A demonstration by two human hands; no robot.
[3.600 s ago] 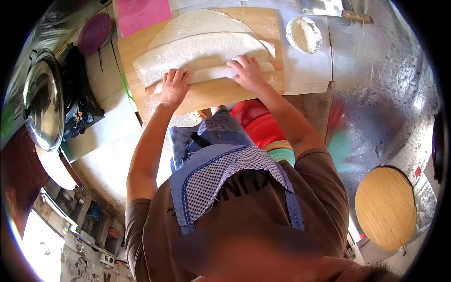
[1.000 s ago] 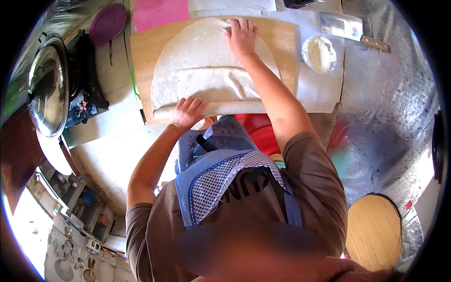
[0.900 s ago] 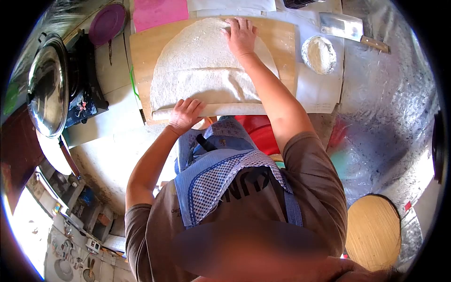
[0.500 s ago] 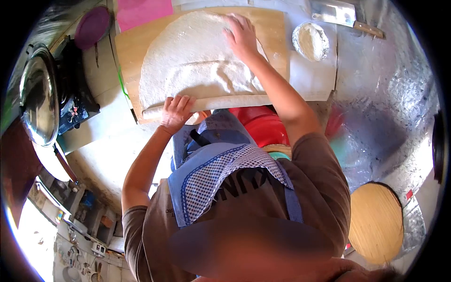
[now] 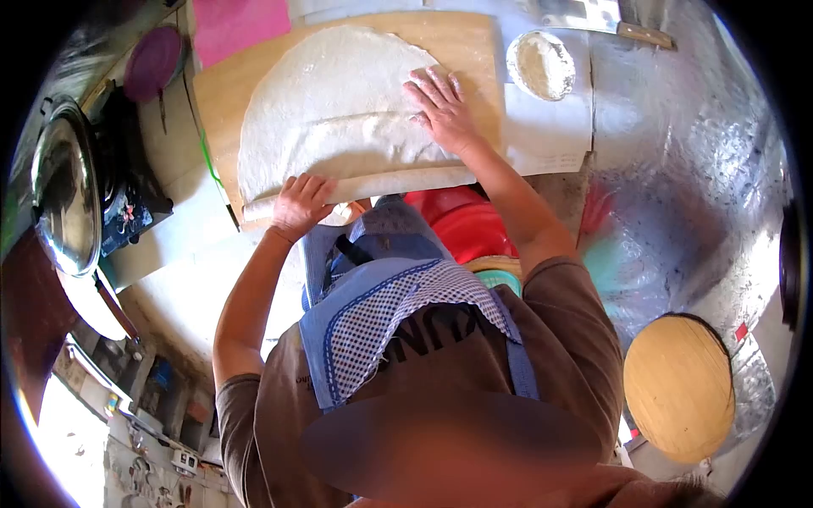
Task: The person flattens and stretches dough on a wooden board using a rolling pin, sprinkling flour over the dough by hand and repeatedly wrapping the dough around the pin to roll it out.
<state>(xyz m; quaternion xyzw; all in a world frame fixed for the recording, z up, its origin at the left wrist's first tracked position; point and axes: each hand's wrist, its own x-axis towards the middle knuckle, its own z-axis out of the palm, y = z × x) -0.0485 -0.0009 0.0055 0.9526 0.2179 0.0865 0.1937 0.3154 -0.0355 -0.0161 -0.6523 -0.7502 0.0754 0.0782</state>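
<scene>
A large thin sheet of pale dough (image 5: 339, 85) is spread over a wooden board (image 5: 470, 51). Its near edge forms a long roll; whether a rolling pin lies inside is hidden. My left hand (image 5: 302, 206) grips the left part of this roll, fingers curled over it. On the right side of the sheet, my right hand (image 5: 442, 108) lies flat with fingers spread, dusted with flour. Wrinkles run across the dough between the two hands.
A bowl of flour (image 5: 542, 66) stands right of the board, with a cleaver (image 5: 610, 19) beyond it. To the left are a lidded pan (image 5: 63, 195) on a stove and a purple round item (image 5: 154, 63). A round wooden board (image 5: 680, 388) sits at lower right, a red basin (image 5: 461, 222) below the table edge.
My right hand has come from the far edge of the dough nearer to me and now rests flat. My left hand keeps its hold on the roll. The whole view has shifted slightly.
</scene>
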